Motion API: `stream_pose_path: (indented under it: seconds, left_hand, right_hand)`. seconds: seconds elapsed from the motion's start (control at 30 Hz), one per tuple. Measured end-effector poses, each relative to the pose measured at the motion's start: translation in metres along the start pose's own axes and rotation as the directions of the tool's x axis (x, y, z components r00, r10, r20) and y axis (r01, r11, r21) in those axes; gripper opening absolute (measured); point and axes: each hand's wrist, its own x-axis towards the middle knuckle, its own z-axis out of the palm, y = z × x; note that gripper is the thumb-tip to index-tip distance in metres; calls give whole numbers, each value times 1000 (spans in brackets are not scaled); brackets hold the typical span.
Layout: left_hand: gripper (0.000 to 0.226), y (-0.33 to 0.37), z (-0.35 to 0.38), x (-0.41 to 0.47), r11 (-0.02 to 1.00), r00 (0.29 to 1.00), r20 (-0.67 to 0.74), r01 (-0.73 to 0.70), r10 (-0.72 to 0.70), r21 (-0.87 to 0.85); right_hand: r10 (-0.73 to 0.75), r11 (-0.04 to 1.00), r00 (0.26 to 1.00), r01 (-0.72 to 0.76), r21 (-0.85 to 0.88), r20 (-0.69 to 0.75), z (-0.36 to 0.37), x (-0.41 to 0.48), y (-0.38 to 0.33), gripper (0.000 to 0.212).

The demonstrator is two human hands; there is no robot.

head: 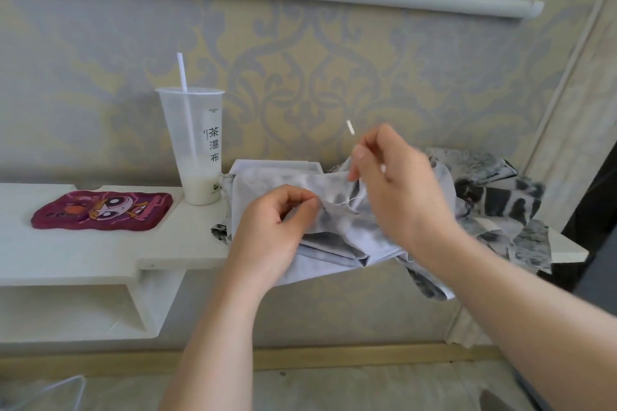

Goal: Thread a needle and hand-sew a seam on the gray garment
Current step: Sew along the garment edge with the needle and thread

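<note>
L hand (pixel 274 229) pinching gray garment (pixel 334 242), R hand (pixel 397 187) pinching thread (pixel 345 201) just above it

cup (pixel 197 150): clear, straw (pixel 183 72) in, milky dregs, bench back edge | phone case (pixel 101 210): maroon cartoon, flat, left of cup, apart | bench (pixel 83 253): white | wall (pixel 300 77): damask paper

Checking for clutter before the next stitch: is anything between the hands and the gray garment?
Nothing visible. The left hand pinches the gray garment; the right hand pinches at its raised edge. The cup stands off to the left.
</note>
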Motion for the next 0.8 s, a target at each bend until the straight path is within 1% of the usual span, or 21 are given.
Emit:
stream_pose_path:
  seconds: [0.07,0.1,0.17,0.23,0.3,0.4,0.47,0.57,0.63,0.73,0.8]
  left_hand:
    - [15,2,2,0,1000,1000,-3,-15,15,13]
    - [14,3,3,-1,1000,1000,-6,-20,20,19]
    - [13,4,3,-3,999,999,-12,-31,31,37]
    - [13,2,2,-3,996,999,-5,-46,47,78]
    - [16,0,1,-2,989,998,36,-52,48,141]
    - [24,-5,3,-1,976,994,103,-45,23,214]
    - [22,-8,5,-1,971,993,120,-26,-3,236]
    - [20,-13,8,-1,953,990,129,9,-50,302]
    - [20,-16,7,-1,941,990,123,28,-73,336]
    - [16,-16,4,-1,938,991,103,51,-91,342]
    - [13,-15,3,-1,939,990,102,62,-102,339]
  right_hand:
    - [-174,973,980,156,-171,-94,15,-18,-1,17]
    - [-242,951,961,209,-228,-131,21,-23,3,17]
    - [-292,935,943,247,-254,-161,30,-25,18,18]
    - [-275,948,948,241,-206,-158,35,-23,35,15]
    - [-241,963,961,220,-154,-136,38,-22,51,17]
    - [-222,966,970,205,-160,-98,37,-20,66,16]
    - [-213,966,975,201,-161,-60,36,-19,74,15]
    - [-195,971,981,196,-139,20,37,-24,84,10]
    - [-170,979,985,173,-110,35,38,-27,87,10]
    - [-126,988,989,132,-75,82,38,-21,86,10]
    - [-127,989,978,138,-59,165,36,-14,84,10]
